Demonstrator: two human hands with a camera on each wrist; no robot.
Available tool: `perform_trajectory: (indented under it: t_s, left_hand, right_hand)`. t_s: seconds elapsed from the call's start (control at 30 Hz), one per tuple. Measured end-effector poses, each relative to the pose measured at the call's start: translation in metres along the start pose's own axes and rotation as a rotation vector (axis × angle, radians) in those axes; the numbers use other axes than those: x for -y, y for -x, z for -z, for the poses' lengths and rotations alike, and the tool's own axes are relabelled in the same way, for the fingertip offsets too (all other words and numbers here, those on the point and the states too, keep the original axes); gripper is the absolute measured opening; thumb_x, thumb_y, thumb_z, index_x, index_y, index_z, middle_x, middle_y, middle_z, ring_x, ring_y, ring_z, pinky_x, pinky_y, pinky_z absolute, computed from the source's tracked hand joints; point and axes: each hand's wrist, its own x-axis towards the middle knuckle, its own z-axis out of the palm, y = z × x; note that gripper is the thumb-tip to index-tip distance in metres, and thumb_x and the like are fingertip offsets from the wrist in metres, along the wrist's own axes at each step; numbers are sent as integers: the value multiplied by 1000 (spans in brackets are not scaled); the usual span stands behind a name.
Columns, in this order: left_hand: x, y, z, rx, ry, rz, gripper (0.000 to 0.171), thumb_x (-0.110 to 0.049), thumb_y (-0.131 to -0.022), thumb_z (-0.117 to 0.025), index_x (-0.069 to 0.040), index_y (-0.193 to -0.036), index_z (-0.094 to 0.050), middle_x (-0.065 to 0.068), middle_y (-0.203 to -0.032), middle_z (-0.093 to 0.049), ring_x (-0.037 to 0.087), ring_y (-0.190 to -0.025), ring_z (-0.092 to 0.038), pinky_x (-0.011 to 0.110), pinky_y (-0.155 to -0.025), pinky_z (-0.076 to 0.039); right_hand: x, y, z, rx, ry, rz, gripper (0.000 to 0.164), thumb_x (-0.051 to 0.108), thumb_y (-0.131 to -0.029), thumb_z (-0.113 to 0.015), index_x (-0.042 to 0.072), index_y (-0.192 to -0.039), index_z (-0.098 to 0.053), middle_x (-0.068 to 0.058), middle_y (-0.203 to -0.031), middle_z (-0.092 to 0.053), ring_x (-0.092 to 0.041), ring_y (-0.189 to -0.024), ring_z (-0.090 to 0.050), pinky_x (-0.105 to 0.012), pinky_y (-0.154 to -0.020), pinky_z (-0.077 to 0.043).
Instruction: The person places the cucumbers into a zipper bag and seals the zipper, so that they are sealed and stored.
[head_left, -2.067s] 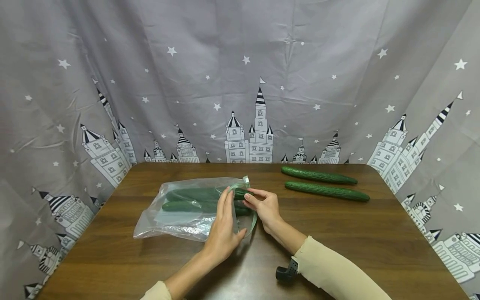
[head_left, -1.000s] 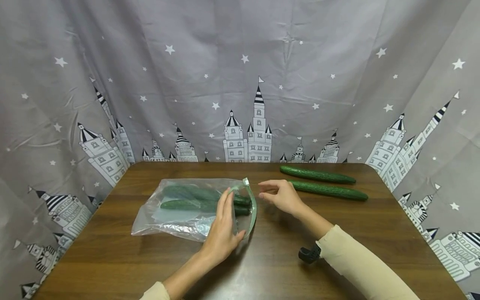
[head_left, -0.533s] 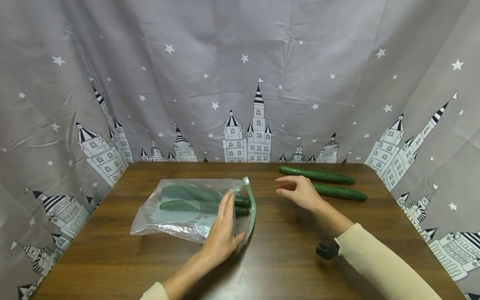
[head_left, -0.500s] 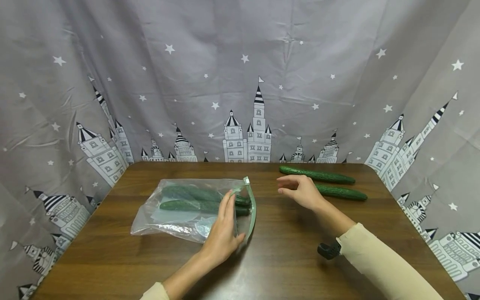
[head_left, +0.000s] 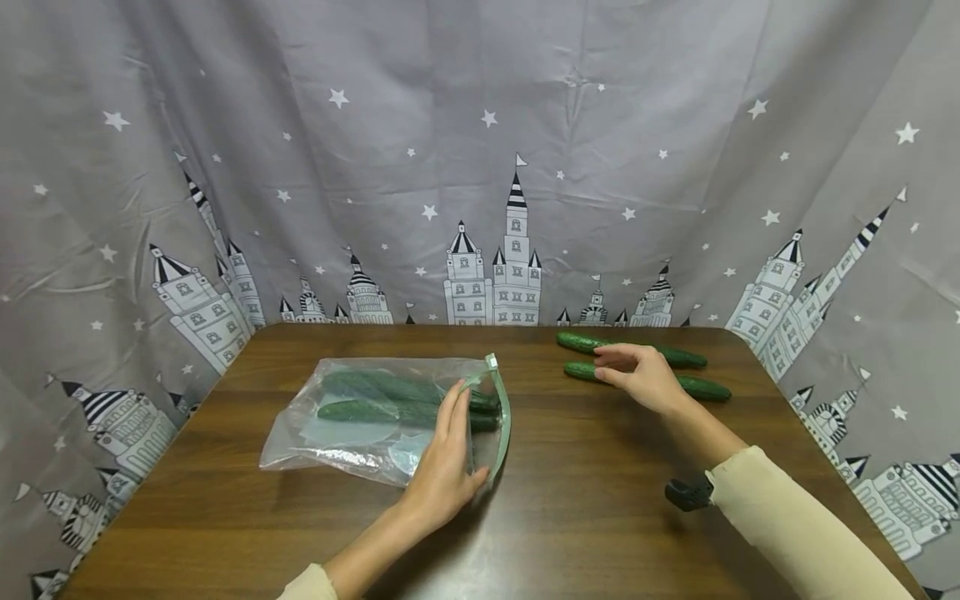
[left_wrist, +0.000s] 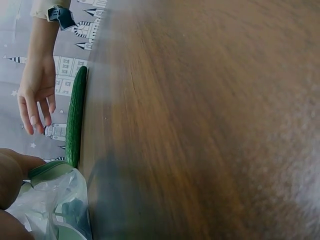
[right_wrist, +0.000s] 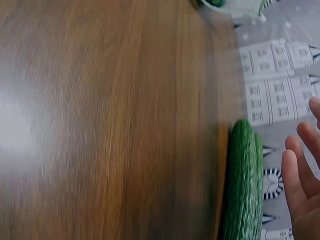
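A clear zip bag (head_left: 300, 446) with a green closure strip lies left of centre, its mouth facing right and gaping. Through the plastic show two dark green cucumbers (head_left: 360, 410). My left hand (head_left: 442, 475) holds the bag at its mouth, long fingers on the upper edge and thumb lower down. Two more cucumbers lie at the back right, a farther one (head_left: 681, 357) and a nearer one (head_left: 705, 388). Over these hovers my right hand (head_left: 648, 379), fingers loosely bent with nothing between them. In the right wrist view its fingers (right_wrist: 295, 175) are beside a ridged cucumber (right_wrist: 242, 185).
The brown wooden table (head_left: 585, 533) reaches back to a grey curtain (head_left: 375, 167) printed with castles and stars. A black wrist device (head_left: 687, 495) hangs beneath the right sleeve (head_left: 795, 517).
My right hand has let go of a cucumber in the bag's mouth and moved right, over the loose cucumbers. The bagged cucumber lies lower. My left hand has stayed at the bag.
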Motion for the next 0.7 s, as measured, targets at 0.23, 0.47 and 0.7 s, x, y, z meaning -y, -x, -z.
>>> perform_trajectory:
  t_s: [0.23, 0.47, 0.7]
  left_hand:
    - [-1, -1, 0, 6, 4, 3, 119, 7, -66, -94, 6, -159, -19, 20, -167, -13, 30, -84, -66, 35, -79, -62]
    - [-1, 0, 0, 2, -8, 10, 120, 7, -66, -94, 6, -159, -19, 21, -167, -14, 34, -94, -66, 37, -81, -62]
    - [-1, 1, 1, -1, -4, 7, 120, 7, -67, -94, 4, -160, -19, 18, -168, -12, 34, -97, -66, 37, -84, -62]
  right_hand:
    - [-16, 5, 20, -16, 34, -18, 42, 16, -96, -77, -1, -133, -67, -17, -117, -73, -37, -109, -68, -53, -90, -58]
    - [-36, 16, 43, -59, 99, -94, 47, 23, -99, -74, -3, -137, -63, -19, -123, -71, -38, -111, -66, -51, -90, -57]
    - [-63, 30, 67, -108, 205, -159, 48, 28, -99, -73, -3, -135, -65, -24, -127, -68, -45, -117, -61, -60, -93, -53]
